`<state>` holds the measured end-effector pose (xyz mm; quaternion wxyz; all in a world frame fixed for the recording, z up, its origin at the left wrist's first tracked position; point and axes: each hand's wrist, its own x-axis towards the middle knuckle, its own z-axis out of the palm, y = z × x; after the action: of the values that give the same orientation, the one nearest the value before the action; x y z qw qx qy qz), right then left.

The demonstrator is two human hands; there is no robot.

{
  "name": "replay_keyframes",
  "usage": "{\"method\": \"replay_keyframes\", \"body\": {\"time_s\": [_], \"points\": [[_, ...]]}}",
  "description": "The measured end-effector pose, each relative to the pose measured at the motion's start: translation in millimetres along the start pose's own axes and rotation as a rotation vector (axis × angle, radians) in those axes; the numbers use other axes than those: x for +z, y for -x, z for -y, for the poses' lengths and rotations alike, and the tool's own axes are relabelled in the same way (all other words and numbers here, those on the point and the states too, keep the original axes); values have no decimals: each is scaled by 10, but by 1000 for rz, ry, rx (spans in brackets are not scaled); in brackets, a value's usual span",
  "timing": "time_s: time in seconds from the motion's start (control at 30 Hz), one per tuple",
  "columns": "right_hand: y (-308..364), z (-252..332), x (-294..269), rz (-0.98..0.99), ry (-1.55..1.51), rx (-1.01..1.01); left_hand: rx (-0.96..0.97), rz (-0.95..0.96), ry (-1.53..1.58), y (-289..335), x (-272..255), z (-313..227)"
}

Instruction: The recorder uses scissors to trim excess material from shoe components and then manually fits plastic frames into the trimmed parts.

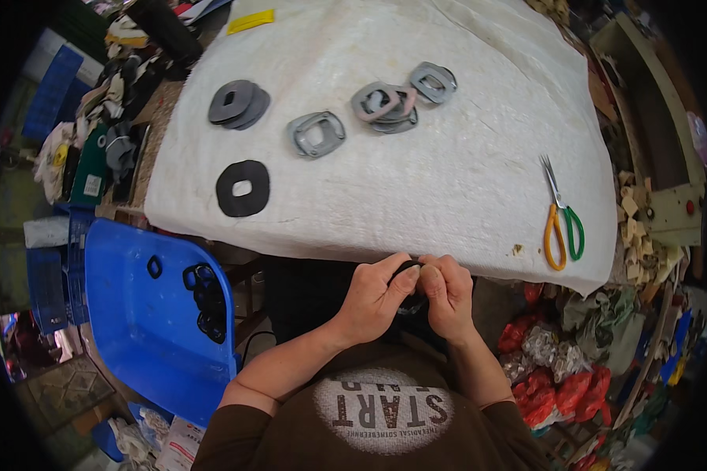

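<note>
Just off the front edge of the white-covered table (385, 200), my left hand (373, 297) and my right hand (446, 294) meet, both closed. Between their thumbs and fingers they pinch a black ring-like piece (404, 271), mostly hidden by the fingers. A flat black pad (228, 188) with a square hole lies at the table's left front. Behind it sits a small stack of grey pads (232, 104). Further right are a clear-grey square frame (296, 136), a pile of similar frames (393, 120) with a pinkish one on top, and another frame (448, 82).
Scissors (555, 206) with one orange and one green handle lie at the table's right. At my left, a blue plastic tub (126, 314) holds several black rings (206, 294). Red and clear plastic bags (554, 385) are heaped low on the right. A yellow strip (250, 21) lies at the back.
</note>
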<state>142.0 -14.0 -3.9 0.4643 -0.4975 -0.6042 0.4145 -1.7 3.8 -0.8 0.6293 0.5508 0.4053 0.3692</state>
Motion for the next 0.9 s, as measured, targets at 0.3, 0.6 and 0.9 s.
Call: {"method": "replay_keyframes", "body": {"time_s": [0.3,0.6,0.9], "points": [[-596,-53,286,188,244,-219,110,-537,-181,261,-660,115],[-1079,21,1347,273,532,-632,-109,-1076,-535,1118,-1668,609],[-1059,-130,1124,164,777,-738,-540,-1167,-525,1886,-2109,1543]]}}
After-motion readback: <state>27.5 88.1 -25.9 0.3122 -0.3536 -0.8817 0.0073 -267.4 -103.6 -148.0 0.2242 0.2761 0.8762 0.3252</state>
